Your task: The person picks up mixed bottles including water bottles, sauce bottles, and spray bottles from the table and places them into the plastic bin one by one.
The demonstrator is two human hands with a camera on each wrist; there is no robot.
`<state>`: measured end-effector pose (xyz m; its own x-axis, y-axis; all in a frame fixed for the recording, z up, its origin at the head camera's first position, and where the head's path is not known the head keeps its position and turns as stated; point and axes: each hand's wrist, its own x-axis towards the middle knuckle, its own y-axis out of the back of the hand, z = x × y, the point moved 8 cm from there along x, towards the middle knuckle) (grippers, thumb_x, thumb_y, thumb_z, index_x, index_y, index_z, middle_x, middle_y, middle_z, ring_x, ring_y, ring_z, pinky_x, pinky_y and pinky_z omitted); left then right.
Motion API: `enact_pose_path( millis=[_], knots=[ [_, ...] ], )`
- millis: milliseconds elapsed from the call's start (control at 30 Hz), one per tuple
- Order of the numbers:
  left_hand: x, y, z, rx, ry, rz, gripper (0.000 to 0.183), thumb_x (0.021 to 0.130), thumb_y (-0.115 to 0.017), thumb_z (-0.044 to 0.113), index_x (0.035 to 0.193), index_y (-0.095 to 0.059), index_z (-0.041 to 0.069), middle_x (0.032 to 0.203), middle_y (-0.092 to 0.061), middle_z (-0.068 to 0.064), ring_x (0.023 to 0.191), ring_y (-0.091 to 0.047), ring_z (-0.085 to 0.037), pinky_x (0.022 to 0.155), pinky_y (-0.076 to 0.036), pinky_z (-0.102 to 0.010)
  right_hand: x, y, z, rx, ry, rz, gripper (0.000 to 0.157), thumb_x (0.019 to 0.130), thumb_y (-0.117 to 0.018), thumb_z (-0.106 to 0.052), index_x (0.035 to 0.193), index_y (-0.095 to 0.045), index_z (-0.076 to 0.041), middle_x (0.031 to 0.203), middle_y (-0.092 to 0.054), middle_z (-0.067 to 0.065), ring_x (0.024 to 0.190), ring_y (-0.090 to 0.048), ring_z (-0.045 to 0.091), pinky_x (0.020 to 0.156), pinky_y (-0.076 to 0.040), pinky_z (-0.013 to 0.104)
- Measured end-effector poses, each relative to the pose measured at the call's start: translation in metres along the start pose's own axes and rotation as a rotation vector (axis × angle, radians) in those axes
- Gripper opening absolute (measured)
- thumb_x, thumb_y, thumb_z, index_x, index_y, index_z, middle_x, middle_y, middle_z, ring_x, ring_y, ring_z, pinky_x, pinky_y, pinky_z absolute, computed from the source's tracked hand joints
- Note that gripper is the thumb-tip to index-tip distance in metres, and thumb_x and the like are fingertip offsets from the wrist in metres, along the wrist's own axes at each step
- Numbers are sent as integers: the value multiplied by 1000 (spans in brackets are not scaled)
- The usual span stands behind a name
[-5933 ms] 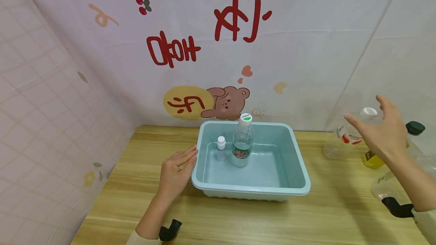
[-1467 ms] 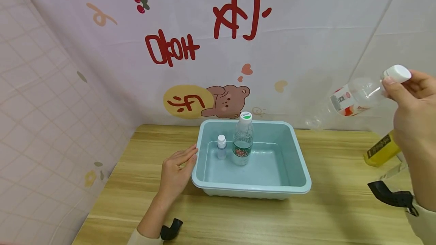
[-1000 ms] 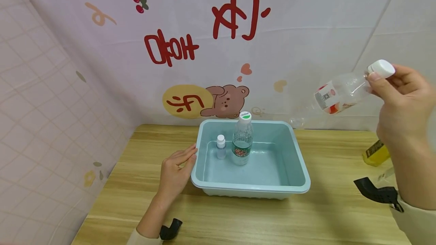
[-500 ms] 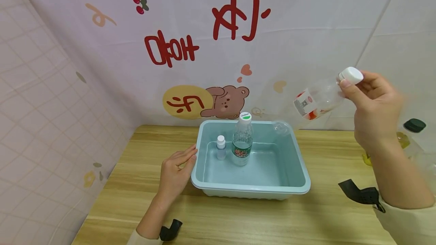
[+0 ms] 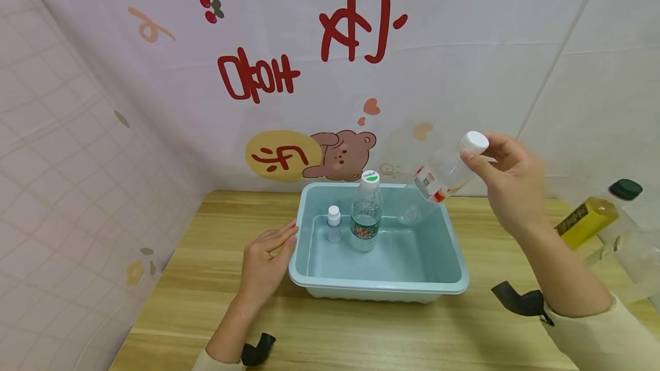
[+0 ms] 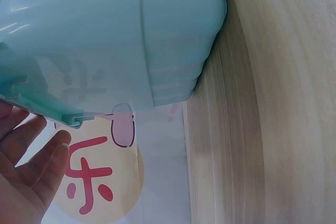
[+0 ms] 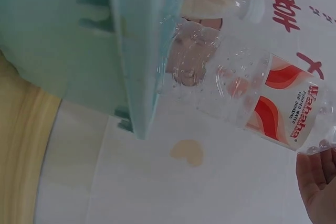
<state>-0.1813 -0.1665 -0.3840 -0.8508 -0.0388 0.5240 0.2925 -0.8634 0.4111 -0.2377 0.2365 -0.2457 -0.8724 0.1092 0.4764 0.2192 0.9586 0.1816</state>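
In the head view my right hand (image 5: pixel 515 182) pinches a clear plastic water bottle (image 5: pixel 438 179) at its neck, just below the white cap. The bottle tilts, its base reaching down inside the back right of a light blue plastic basin (image 5: pixel 381 287). Its red and white label (image 7: pixel 287 102) shows in the right wrist view. My left hand (image 5: pixel 268 259) rests with extended fingers against the basin's left rim; in the left wrist view its fingertips (image 6: pixel 62 139) are right at the rim's edge. Inside the basin stand a half-filled bottle (image 5: pixel 366 219) and a small white-capped bottle (image 5: pixel 334 225).
To the right, a bottle of yellow oil (image 5: pixel 590 222) with a dark green cap and a large clear container (image 5: pixel 639 256) stand on the wooden table (image 5: pixel 371 334). A printed cloth (image 5: pixel 464 73) hangs behind the table.
My right hand was empty at first, then took hold of the water bottle, lifted it and carried it left and down into the basin. The left hand has stayed at the rim.
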Motion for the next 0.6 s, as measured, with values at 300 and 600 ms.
enact_pose_path(
  millis=[300, 600],
  knots=[
    [0, 0, 0, 2, -8, 4, 25, 93, -76, 1, 117, -80, 4, 127, -74, -4, 111, -72, -22, 92, -59, -37, -6, -16, 13, -125, 0, -69, 27, 96, -76, -6, 122, -70, -6, 110, -70, -12, 88, -73, 2, 80, -55, 14],
    [0, 0, -1, 1, 4, 3, 25, 93, -76, 2, 117, -80, 5, 127, -74, -1, 112, -72, -22, 93, -59, -45, -12, -31, 26, -158, -39, -153, 32, 97, -77, -16, 124, -67, -2, 113, -67, -5, 88, -73, 3, 79, -57, 16]
  ],
)
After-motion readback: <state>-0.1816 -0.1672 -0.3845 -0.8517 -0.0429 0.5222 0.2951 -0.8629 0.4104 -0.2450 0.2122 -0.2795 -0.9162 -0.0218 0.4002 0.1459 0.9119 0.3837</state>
